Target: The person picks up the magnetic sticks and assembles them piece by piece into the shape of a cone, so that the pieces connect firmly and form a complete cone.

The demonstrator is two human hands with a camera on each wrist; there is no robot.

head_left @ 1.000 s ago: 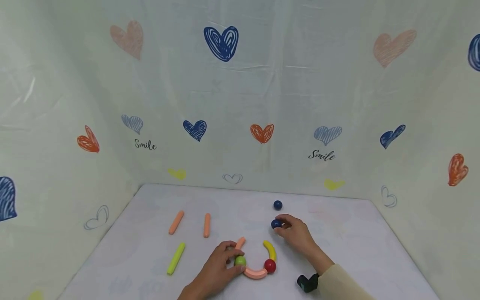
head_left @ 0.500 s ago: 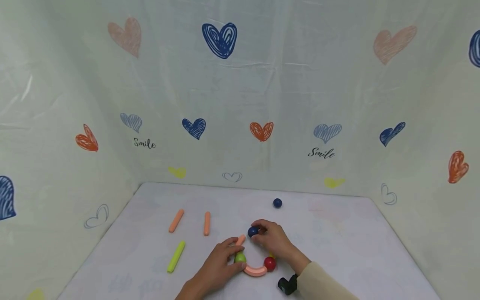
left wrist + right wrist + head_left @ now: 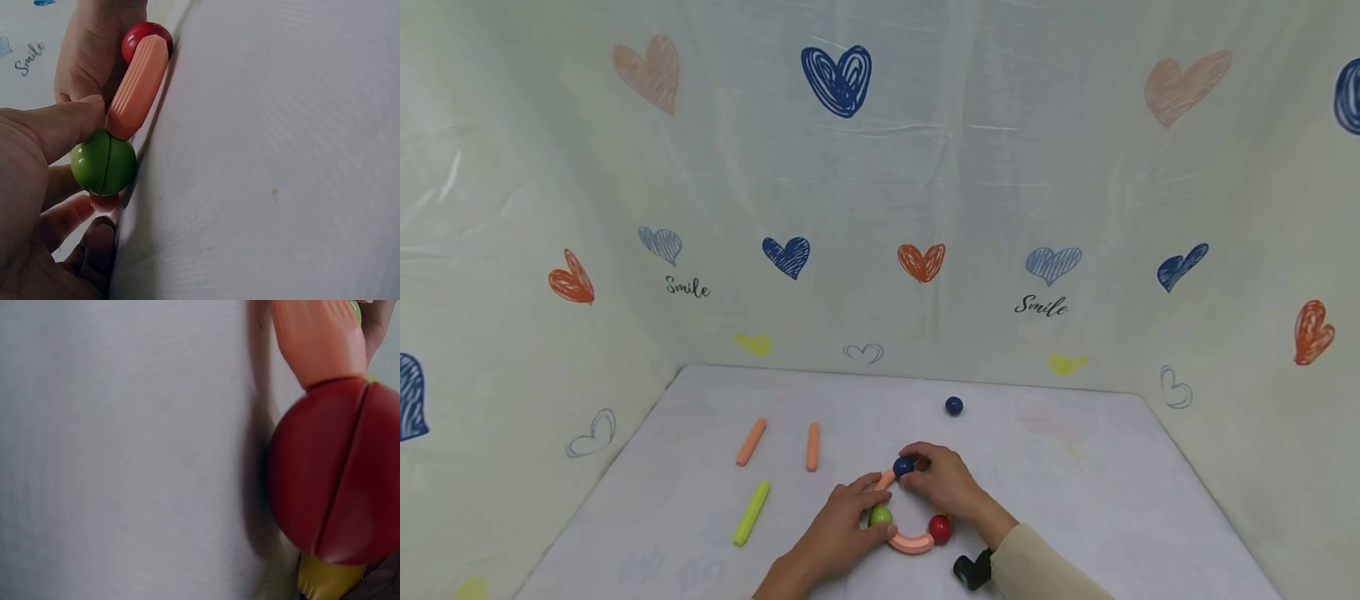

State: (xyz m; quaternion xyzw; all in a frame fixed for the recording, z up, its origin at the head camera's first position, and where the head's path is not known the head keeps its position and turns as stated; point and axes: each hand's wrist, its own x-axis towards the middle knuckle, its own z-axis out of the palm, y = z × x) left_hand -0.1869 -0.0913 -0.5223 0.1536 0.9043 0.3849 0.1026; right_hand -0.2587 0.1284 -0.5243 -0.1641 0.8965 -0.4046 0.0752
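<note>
A partial ring of magnetic-toy-like pieces lies between both hands: a green ball (image 3: 881,516), a curved peach piece (image 3: 912,543), a red ball (image 3: 940,528) and another peach piece (image 3: 885,481) above the green ball. My left hand (image 3: 838,531) grips the green ball, thumb at the near side and fingers around the far side. In my right hand (image 3: 946,481), thumb and fingertips pinch a blue ball (image 3: 903,467) right at the upper peach piece's end. The right hand hides most of a yellow piece (image 3: 330,577), which meets the red ball in the right wrist view.
A second blue ball (image 3: 954,406) lies toward the table's back. On the left are two straight peach sticks (image 3: 752,442) and a yellow-green stick (image 3: 751,513). A black device (image 3: 973,570) sits at the right wrist. A heart-printed curtain (image 3: 880,208) surrounds the white table (image 3: 1075,500).
My right hand has carried the blue ball left and nearer, up to the end of the upper peach piece. The left hand has stayed on the green ball.
</note>
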